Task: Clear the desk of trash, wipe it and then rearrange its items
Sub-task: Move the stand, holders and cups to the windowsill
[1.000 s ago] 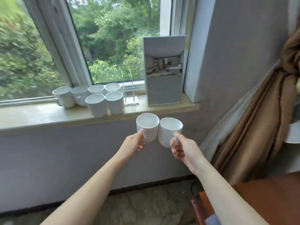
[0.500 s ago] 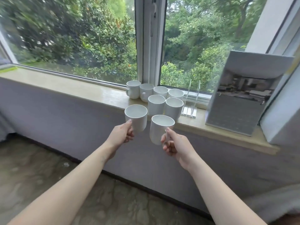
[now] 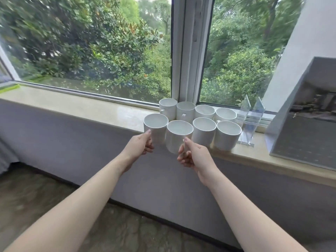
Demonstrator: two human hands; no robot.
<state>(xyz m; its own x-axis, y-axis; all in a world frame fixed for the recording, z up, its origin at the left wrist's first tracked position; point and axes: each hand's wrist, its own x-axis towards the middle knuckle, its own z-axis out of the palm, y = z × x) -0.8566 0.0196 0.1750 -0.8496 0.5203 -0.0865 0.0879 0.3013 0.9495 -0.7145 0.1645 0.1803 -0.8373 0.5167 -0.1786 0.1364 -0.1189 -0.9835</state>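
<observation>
While six mugs (image 3: 204, 131) stand on the sill (image 3: 91, 108), two more are held mid-frame by its edge.
The left mug (image 3: 156, 126) is gripped by the left hand (image 3: 140, 146), fingers curled; the right mug (image 3: 179, 135) is pinched at its handle by the right hand (image 3: 193, 155).

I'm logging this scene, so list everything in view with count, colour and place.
sill mugs: six, white, clustered in two rows on the sill in front of the window post
left mug: one, white, held at the left end of the front row
right mug: one, white, held beside the left mug
stands: two, clear, on the sill right of the mugs
board: one, grey with a picture, upright on the sill at far right
sill: one, beige, under the window
window: one, white frame, green trees outside
wall: grey, below the sill
floor: mottled brown-grey, at the bottom
left hand: grips the left mug
right hand: grips the right mug
</observation>
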